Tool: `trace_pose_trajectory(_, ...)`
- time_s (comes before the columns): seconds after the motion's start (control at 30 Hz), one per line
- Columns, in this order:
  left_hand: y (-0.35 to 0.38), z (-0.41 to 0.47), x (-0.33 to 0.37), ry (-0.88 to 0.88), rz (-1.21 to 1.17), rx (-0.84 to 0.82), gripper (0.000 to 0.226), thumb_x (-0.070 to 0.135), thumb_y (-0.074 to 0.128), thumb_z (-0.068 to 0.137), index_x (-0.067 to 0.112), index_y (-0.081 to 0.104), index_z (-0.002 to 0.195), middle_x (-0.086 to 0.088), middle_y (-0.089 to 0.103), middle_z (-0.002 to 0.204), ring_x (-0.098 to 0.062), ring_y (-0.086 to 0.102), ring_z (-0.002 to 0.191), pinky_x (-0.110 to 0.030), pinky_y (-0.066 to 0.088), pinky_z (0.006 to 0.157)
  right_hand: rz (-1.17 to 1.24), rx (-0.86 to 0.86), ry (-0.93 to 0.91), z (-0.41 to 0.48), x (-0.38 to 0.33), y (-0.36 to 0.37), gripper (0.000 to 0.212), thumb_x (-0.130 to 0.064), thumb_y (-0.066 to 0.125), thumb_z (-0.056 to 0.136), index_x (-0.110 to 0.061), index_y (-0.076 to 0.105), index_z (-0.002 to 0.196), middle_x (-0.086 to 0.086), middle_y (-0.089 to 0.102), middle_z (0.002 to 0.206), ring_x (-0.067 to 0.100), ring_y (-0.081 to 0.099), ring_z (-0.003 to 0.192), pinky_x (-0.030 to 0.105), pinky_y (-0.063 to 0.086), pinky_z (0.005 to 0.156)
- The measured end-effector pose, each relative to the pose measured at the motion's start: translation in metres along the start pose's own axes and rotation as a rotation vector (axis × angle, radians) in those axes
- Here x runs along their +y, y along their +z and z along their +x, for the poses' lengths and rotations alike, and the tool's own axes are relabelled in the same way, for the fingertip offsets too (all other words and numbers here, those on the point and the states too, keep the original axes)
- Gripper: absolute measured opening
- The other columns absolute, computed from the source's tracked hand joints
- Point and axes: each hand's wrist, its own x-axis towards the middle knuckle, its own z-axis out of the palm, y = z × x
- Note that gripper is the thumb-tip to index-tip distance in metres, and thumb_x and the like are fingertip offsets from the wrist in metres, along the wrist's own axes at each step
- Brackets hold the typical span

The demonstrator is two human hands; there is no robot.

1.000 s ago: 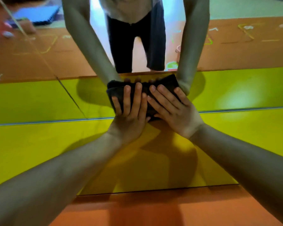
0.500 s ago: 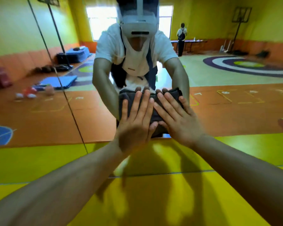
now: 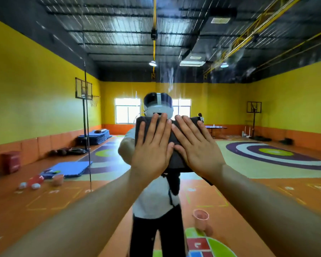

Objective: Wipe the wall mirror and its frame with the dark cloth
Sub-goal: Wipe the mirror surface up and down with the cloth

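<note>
The wall mirror (image 3: 267,108) fills the whole view and reflects a gym hall and a person wearing a headset. A folded dark cloth (image 3: 175,162) lies flat against the glass at head height. My left hand (image 3: 152,151) and my right hand (image 3: 195,149) press on it side by side, palms flat, fingers pointing up and slightly spread. The hands cover most of the cloth; its top corners and lower edge show. No frame is in view.
A thin vertical seam (image 3: 87,145) runs down the mirror on the left. Faint streaks (image 3: 170,80) mark the glass above the cloth. Seen only as reflections are a pink bucket (image 3: 200,218) on the floor, blue mats (image 3: 70,168) and basketball hoops.
Both hands have slid the cloth up the glass from the mirror's bottom edge by the yellow padding to head height. The view has tilted up with them.
</note>
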Motion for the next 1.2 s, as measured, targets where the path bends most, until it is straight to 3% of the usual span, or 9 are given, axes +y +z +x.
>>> trace_pose_trajectory(0.23, -0.017, 0.095, -0.026, 0.009, 0.040, 0.016, 0.065, 0.041, 0.022, 0.108, 0.008, 0.017, 0.164, -0.008, 0.004, 0.174, -0.027, 0.000, 0.160, -0.054, 0.007, 0.128, -0.073, 0.058, 0.008, 0.083, 0.055, -0.011, 0.059, -0.044, 0.023, 0.112, -0.015, 0.024, 0.164, 0.007, 0.016, 0.172, 0.023, 0.013, 0.159, 0.048, 0.020, 0.126)
trace_pose_trajectory(0.5, -0.027, 0.184, -0.043, -0.035, 0.095, 0.078, 0.064, 0.039, 0.022, 0.107, 0.009, 0.022, 0.163, -0.009, 0.009, 0.173, -0.028, 0.004, 0.160, -0.056, 0.011, 0.127, -0.113, 0.109, 0.010, 0.165, 0.106, -0.020, 0.058, -0.043, 0.024, 0.111, -0.017, 0.031, 0.162, 0.006, 0.024, 0.170, 0.022, 0.021, 0.157, 0.047, 0.023, 0.125)
trace_pose_trajectory(0.7, -0.041, 0.258, -0.062, -0.086, 0.090, 0.095, 0.066, 0.040, 0.010, 0.104, 0.013, 0.015, 0.164, -0.005, 0.003, 0.174, -0.025, -0.004, 0.160, -0.053, -0.001, 0.127, -0.099, 0.116, 0.032, 0.231, 0.144, -0.039, 0.058, -0.044, 0.026, 0.108, -0.018, 0.038, 0.158, 0.005, 0.033, 0.166, 0.021, 0.030, 0.154, 0.045, 0.021, 0.123)
trace_pose_trajectory(0.97, -0.071, 0.345, -0.086, -0.070, 0.088, 0.069, 0.071, 0.043, -0.007, 0.099, 0.015, -0.006, 0.164, -0.003, -0.015, 0.172, -0.021, -0.021, 0.157, -0.051, -0.012, 0.127, -0.101, 0.058, 0.074, 0.305, 0.192, -0.062, 0.061, -0.050, 0.007, 0.108, -0.022, 0.010, 0.163, -0.001, 0.010, 0.171, 0.017, 0.004, 0.159, 0.040, 0.000, 0.127)
trace_pose_trajectory(1.1, -0.095, 0.391, -0.097, -0.131, 0.000, 0.050, 0.061, 0.040, 0.009, 0.110, 0.018, -0.005, 0.165, -0.001, -0.017, 0.172, -0.017, -0.022, 0.157, -0.047, -0.013, 0.127, -0.067, -0.020, 0.131, 0.351, 0.212, -0.087, 0.073, -0.056, -0.015, 0.095, -0.026, -0.009, 0.162, -0.005, -0.009, 0.172, 0.014, -0.010, 0.158, 0.035, -0.013, 0.125)
trace_pose_trajectory(1.2, -0.104, 0.398, -0.103, -0.175, -0.215, 0.103, 0.056, 0.033, 0.017, 0.112, 0.016, 0.010, 0.165, 0.000, -0.001, 0.174, -0.011, -0.011, 0.158, -0.037, -0.014, 0.127, 0.106, -0.067, 0.276, 0.368, 0.194, -0.096, 0.064, -0.047, 0.000, 0.107, -0.019, -0.002, 0.164, 0.002, -0.009, 0.173, 0.019, -0.013, 0.158, 0.039, -0.011, 0.128)
